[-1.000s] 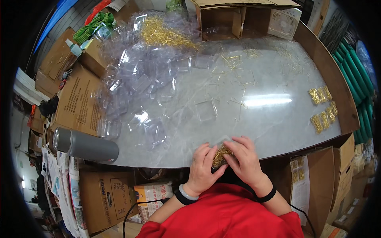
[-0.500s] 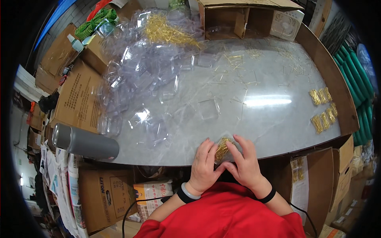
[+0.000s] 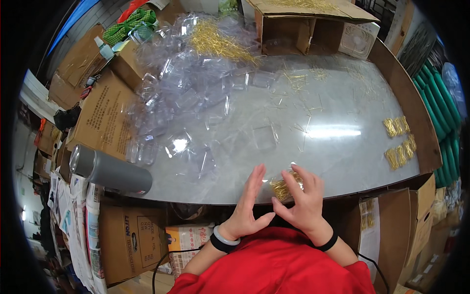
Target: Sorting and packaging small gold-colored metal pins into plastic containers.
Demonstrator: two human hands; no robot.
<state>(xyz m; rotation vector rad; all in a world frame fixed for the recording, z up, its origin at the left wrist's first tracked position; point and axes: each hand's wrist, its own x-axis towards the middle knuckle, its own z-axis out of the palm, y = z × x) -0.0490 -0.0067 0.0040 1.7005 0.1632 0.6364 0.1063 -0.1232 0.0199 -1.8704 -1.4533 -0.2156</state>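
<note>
At the table's near edge, a small clear plastic box (image 3: 281,190) holds a bundle of thin gold wire pieces. My right hand (image 3: 307,206) is closed round it, fingers over the far side and thumb at the near side, covering part of it. To its left, my left hand (image 3: 249,208) is raised with the fingers straight and the thumb held apart, touching nothing. Farther out on the table lies an open clear box (image 3: 265,137). Loose gold wire pieces (image 3: 296,82) are scattered beyond it.
A big heap of clear plastic boxes (image 3: 181,93) covers the table's left, topped by a gold wire pile (image 3: 218,41). A grey bottle (image 3: 120,171) lies near the left edge. Gold bundles (image 3: 400,152) sit in rows by the right cardboard wall (image 3: 416,98). A white fan (image 3: 358,40) stands at the back.
My left hand has come away from the clear box, and its fingers have opened. The box has turned and shifted slightly right in my right hand. The whole view has shifted a little.
</note>
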